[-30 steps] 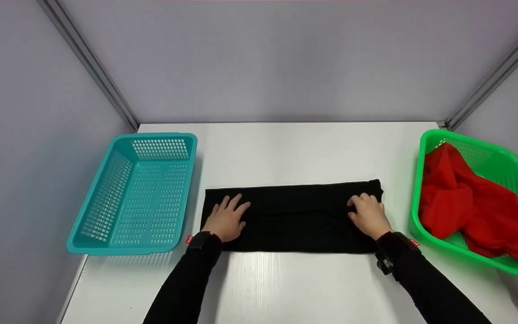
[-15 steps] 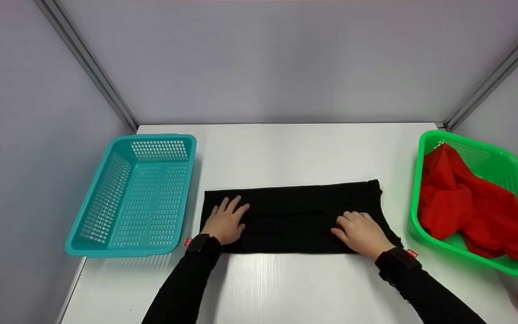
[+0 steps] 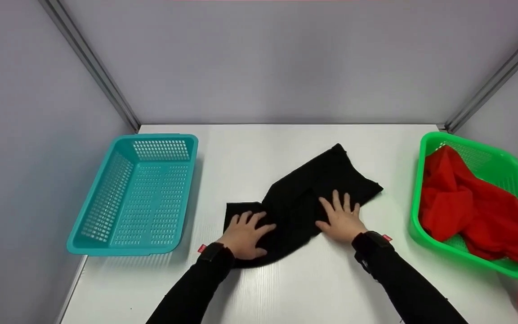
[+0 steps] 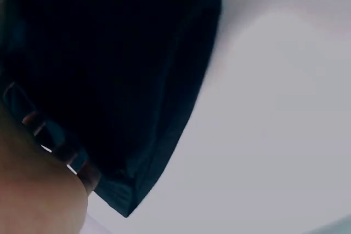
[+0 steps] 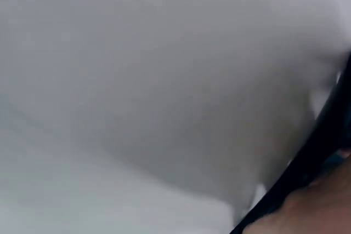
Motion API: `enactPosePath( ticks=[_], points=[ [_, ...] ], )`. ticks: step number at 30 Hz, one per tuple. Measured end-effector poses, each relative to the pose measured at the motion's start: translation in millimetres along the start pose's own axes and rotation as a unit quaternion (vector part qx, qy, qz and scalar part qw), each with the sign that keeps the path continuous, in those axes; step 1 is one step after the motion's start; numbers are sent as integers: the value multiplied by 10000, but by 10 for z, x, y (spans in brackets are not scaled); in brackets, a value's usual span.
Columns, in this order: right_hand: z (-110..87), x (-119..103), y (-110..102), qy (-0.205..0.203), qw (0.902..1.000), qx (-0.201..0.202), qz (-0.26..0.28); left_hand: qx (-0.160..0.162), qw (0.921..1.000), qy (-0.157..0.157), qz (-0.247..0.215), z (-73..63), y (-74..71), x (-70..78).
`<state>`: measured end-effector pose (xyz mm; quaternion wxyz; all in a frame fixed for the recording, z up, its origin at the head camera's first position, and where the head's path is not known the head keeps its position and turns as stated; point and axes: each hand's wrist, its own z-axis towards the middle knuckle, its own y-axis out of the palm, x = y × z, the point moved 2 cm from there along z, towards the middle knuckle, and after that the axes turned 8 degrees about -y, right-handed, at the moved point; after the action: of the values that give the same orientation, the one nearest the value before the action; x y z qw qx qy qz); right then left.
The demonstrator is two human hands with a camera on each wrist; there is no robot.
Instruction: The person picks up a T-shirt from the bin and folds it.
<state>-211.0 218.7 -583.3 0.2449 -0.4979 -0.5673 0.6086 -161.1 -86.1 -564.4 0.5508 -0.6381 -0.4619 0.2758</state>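
Note:
A folded black garment (image 3: 301, 193) lies bent on the white table; its right part angles up and away, and its kind is not clear. My left hand (image 3: 246, 236) rests on its left part with fingers spread. Over its lower right edge, my right hand (image 3: 342, 220) lies with straight, spread fingers touching the fabric. In the left wrist view, the dark fabric (image 4: 120, 64) spreads beside the hand, its straight edge on the table. Only a strip of the dark fabric (image 5: 307, 163) shows in the blurred right wrist view.
A teal plastic basket (image 3: 124, 251) with nothing in it stands at the left. At the right is a green basket (image 3: 415, 193) holding a red cloth (image 3: 475, 202), which hangs over the near rim. Grey panels (image 3: 286, 63) enclose the white table (image 3: 263, 297) at back and sides.
The garment lay straight as a long rectangle; now its right part has swung away from me and it is bent. My right hand went left and its fingers straightened. My left hand shifted slightly right.

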Motion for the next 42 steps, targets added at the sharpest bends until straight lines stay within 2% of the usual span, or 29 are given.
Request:
enactPosePath(
  ticks=[5,9,11,14,16,18,21,23,25,27,31,35,39,42],
  points=[
    [164,-128,33,-753,9960,-377,305,37,9978,492,437,39,55,203],
    [216,-187,80,-1573,9849,-645,330,15,9942,734,789,56,80,354],
    [221,-185,75,-1869,9795,-656,367,-29,9930,845,829,61,88,405],
    [223,-152,39,-2106,9765,-443,142,-43,9911,1173,628,70,90,454],
    [221,-120,6,-2077,9774,-146,-363,-22,9881,1487,381,84,98,481],
    [222,-83,-25,-1811,9774,272,-1058,-45,9838,1784,183,96,105,507],
    [215,-30,-70,-863,9779,808,-1725,-50,9768,2126,243,129,133,551],
    [209,-11,-93,-238,9795,1043,-1709,-67,9752,2180,378,156,157,566],
    [199,-29,-110,120,9814,1197,-1497,2,9752,2142,561,188,180,558],
    [186,-85,-127,105,9827,1318,-1294,31,9791,1931,639,226,198,531],
    [145,-260,-147,-371,9809,1505,-1175,39,9877,1427,636,338,221,472],
    [108,-432,-128,-853,9779,1574,-1076,-35,9947,921,445,469,215,421],
    [75,-544,-57,-1283,9762,1522,-865,-2,9985,462,290,559,194,344],
    [40,-570,16,-1563,9748,1419,-725,106,9996,108,255,567,175,301]
  ],
)
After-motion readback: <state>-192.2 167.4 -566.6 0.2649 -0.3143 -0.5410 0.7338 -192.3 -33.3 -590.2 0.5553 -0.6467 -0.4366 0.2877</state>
